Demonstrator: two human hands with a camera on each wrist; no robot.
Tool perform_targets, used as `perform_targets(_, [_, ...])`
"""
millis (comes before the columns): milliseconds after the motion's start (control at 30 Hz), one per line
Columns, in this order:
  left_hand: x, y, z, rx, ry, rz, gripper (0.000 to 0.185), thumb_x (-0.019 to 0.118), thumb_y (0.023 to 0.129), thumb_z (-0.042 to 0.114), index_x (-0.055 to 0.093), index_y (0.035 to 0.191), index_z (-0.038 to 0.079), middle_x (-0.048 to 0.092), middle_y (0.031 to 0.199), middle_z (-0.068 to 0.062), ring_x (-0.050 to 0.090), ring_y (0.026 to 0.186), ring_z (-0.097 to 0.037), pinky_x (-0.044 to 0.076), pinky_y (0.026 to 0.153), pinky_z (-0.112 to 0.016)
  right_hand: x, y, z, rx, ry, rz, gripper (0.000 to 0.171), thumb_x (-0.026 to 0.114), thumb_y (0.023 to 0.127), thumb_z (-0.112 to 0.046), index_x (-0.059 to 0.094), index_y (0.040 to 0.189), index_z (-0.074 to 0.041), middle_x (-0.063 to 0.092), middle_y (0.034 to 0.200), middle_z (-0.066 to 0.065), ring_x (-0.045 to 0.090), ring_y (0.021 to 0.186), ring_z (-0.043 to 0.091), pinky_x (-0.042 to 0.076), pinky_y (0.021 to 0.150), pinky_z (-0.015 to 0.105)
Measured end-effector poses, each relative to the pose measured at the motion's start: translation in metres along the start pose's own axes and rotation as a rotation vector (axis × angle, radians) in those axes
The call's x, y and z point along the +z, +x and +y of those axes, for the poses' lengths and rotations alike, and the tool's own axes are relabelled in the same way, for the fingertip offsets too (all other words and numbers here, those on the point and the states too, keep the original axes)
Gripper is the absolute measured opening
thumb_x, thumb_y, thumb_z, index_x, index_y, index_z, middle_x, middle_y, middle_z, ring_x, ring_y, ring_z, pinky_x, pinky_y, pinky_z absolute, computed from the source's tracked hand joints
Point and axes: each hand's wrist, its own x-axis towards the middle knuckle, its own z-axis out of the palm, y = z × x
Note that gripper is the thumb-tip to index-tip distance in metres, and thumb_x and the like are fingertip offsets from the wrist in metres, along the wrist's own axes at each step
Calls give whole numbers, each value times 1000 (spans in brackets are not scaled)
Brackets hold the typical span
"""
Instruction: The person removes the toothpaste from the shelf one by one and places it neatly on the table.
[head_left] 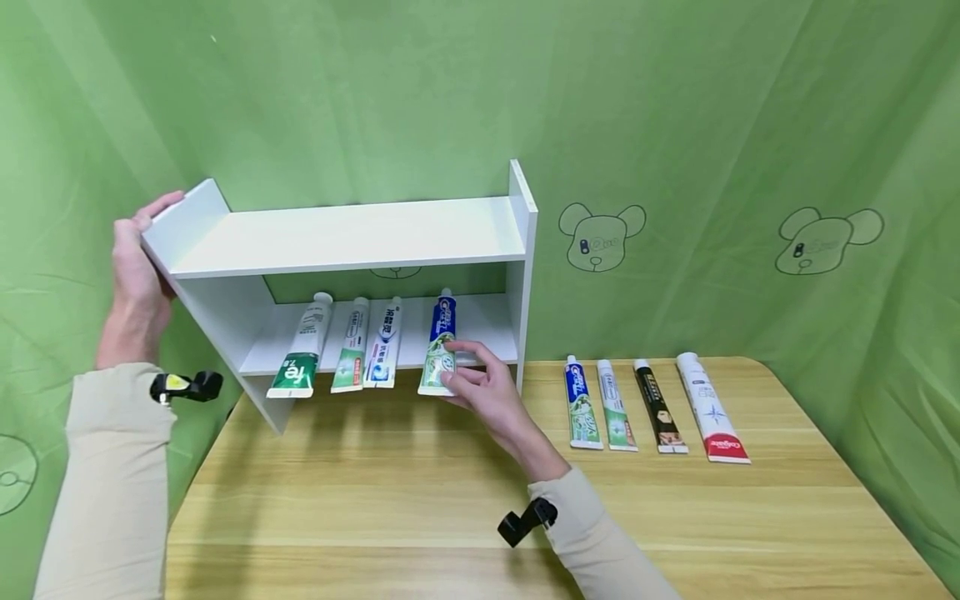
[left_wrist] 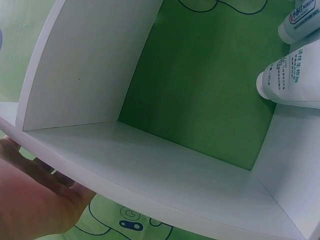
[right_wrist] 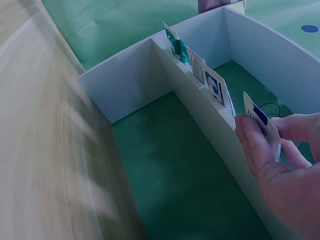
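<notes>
A white two-level shelf (head_left: pixel 352 237) stands at the back left of a wooden table (head_left: pixel 465 500). My left hand (head_left: pixel 142 250) grips the shelf's left side panel, fingers curled over its top edge; in the left wrist view the palm (left_wrist: pixel 35 200) lies against the panel's edge. My right hand (head_left: pixel 467 377) pinches the flat end of a blue and green toothpaste tube (head_left: pixel 439 346) lying on the lower shelf. The right wrist view shows the fingers (right_wrist: pixel 257 147) closed on that tube's end (right_wrist: pixel 256 114). Three other tubes (head_left: pixel 351 346) lie to its left on the same shelf.
Several toothpaste tubes (head_left: pixel 617 407) lie in a row on the table right of the shelf, the rightmost white and red (head_left: pixel 711 408). Green cloth (head_left: pixel 675 125) hangs behind and at both sides. The shelf's top level holds nothing.
</notes>
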Motion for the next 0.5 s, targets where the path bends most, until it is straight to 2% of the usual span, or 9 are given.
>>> perform_targets(100, [0, 0, 0, 2, -6, -1, 48, 33, 105, 34, 56, 145, 21, 59, 128, -3, 57, 96, -15, 50, 69, -24, -1, -2, 2, 9, 3, -6, 51, 64, 95, 6, 54, 143, -11, 66, 128, 26, 69, 111, 33, 52, 100, 50])
perform_targets(333, [0, 0, -1, 5, -11, 4, 48, 33, 105, 34, 57, 144, 20, 60, 126, -4, 58, 95, -15, 50, 68, -24, -2, -6, 5, 5, 17, -16, 51, 63, 96, 8, 53, 143, -12, 65, 128, 26, 69, 110, 34, 59, 89, 40])
perform_targets(500, [0, 1, -1, -2, -15, 3, 47, 34, 105, 35, 57, 144, 21, 60, 127, -3, 58, 95, -15, 50, 68, -25, -2, -10, 4, 4, 5, -17, 55, 64, 95, 8, 53, 144, -13, 63, 130, 24, 69, 109, 33, 59, 88, 40])
